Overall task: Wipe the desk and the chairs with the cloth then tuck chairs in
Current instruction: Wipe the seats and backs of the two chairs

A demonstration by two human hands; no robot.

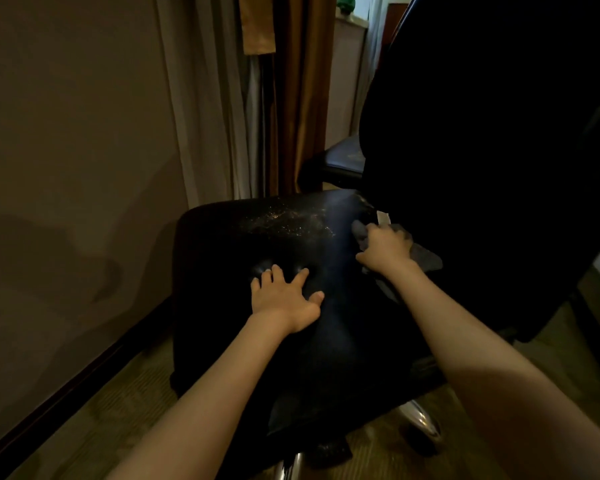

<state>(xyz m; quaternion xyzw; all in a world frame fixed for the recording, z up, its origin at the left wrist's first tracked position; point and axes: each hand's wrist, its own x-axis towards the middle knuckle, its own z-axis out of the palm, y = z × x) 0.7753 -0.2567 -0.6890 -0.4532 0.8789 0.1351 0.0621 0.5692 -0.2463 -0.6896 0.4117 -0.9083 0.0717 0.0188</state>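
A black office chair fills the middle of the view; its seat (pixel 243 244) is worn and speckled near the back, and its tall backrest (pixel 482 140) rises on the right. My left hand (pixel 284 299) presses flat on the seat with fingers spread. My right hand (pixel 385 247) grips a grey cloth (pixel 428 259) against the seat where it meets the backrest. Part of the cloth is hidden under the hand.
A beige wall (pixel 66 150) with a dark skirting board runs along the left. Curtains (pixel 257 98) hang behind the chair. A second dark chair's seat (pixel 343 157) shows behind the backrest. The chair's chrome base legs (pixel 426 424) stand on patterned carpet (pixel 125 410).
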